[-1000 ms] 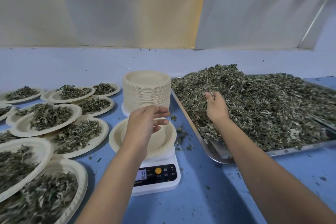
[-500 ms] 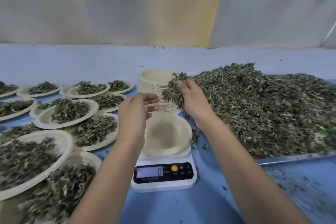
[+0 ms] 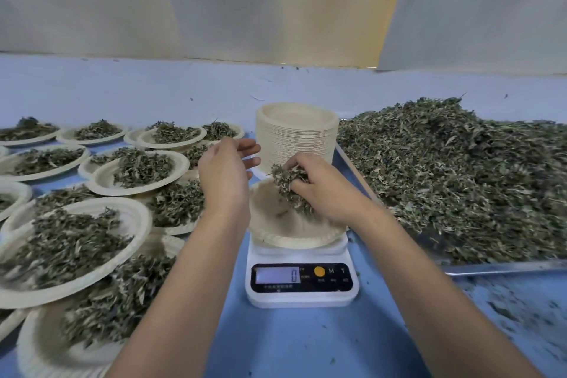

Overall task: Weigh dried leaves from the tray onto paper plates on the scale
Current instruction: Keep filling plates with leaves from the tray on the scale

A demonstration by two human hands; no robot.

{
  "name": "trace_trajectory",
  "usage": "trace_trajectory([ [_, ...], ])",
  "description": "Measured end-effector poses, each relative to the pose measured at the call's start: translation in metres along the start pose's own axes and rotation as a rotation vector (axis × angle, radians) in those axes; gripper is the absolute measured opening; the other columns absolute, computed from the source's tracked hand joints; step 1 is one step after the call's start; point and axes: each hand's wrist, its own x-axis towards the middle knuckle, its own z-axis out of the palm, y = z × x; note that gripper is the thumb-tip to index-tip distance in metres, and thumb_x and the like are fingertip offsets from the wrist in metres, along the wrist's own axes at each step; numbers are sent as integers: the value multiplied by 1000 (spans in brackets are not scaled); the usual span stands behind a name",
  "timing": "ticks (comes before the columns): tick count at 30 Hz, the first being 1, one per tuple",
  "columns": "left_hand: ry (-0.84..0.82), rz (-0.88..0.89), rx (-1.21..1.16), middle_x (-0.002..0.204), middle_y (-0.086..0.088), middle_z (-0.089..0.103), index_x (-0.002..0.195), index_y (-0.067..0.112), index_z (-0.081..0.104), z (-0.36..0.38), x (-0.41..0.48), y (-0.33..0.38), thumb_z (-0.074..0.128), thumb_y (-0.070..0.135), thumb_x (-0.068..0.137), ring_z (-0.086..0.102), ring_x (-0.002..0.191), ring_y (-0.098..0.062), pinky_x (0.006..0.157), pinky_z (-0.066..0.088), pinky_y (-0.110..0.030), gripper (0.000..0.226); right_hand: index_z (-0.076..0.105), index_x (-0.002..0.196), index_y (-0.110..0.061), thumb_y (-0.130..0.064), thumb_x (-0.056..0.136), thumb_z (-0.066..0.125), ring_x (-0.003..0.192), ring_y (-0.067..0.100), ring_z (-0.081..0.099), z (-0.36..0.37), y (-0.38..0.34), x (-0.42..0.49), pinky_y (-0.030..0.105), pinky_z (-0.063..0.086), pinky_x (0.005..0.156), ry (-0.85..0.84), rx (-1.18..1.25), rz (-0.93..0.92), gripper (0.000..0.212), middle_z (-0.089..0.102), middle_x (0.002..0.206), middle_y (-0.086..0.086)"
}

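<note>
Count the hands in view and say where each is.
2. The left hand is open beside the left rim of the plate on the scale; the right hand grips leaves over that plate. None seems hidden.

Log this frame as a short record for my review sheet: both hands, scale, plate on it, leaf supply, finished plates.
right hand: grips a handful of leaves over the plate
left hand: open, holds nothing, at the plate's left edge
plate: on the scale, almost bare
display: reads 0
tray: right of the scale, heaped with a pile of leaves
stack: empty plates, behind the scale
filled plates: many, left of the scale, some overlapping
</note>
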Motion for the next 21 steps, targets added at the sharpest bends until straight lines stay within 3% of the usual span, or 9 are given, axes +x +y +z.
trace_trajectory([
  [3, -4, -13, -11, 74, 1, 69, 79, 12, 64, 0, 0, 1, 40, 12, 93, 57, 58, -10, 56, 39, -21, 27, 51, 100, -29, -7, 90, 52, 75, 4, 47, 2, 0, 0, 12, 36, 60, 31, 45, -11, 24, 51, 108, 0],
  [6, -11, -24, -16, 74, 2, 69, 80, 12, 64, -1, 0, 1, 40, 14, 94, 57, 59, -11, 57, 39, -22, 28, 56, 98, -27, -10, 88, 61, 85, 4, 54, 3, 0, 0, 13, 40, 66, 99, 110, -24, 20, 58, 108, -4],
  [8, -27, -33, -18, 74, 2, 69, 79, 12, 64, -1, 0, 1, 40, 14, 94, 57, 58, -10, 57, 39, -21, 29, 57, 96, -25, -14, 86, 67, 68, -9, 52, 3, -1, -1, 9, 38, 57, 130, 150, -33, 18, 57, 96, -11],
  [10, -35, -44, -14, 73, 3, 69, 78, 13, 64, 0, -1, 1, 39, 14, 94, 57, 56, -9, 56, 40, -21, 29, 58, 94, -24, -15, 86, 67, 55, -4, 51, 3, -1, -1, 10, 36, 48, 151, 191, -24, 15, 57, 94, -12],
  [12, -41, -50, -10, 72, 3, 69, 78, 13, 64, 0, -2, 1, 40, 14, 94, 57, 54, -8, 55, 40, -20, 29, 59, 95, -24, -15, 91, 61, 70, 5, 57, 3, 0, 0, 9, 40, 55, 171, 234, 3, 11, 60, 101, -9],
  [15, -53, -53, -14, 74, 3, 70, 80, 13, 65, -1, -3, 1, 40, 14, 94, 57, 52, -6, 54, 41, -19, 29, 60, 99, -21, -11, 95, 51, 94, 9, 58, 2, -2, 1, 20, 44, 79, 240, 355, 59, 14, 62, 98, -11],
  [21, -61, -65, -17, 73, 4, 69, 79, 13, 64, -1, -4, 1, 41, 14, 94, 56, 50, -4, 54, 40, -18, 28, 56, 110, -17, -6, 97, 43, 88, 4, 55, -6, -7, 3, 7, 41, 74, 434, 676, 110, 21, 58, 101, -12],
])
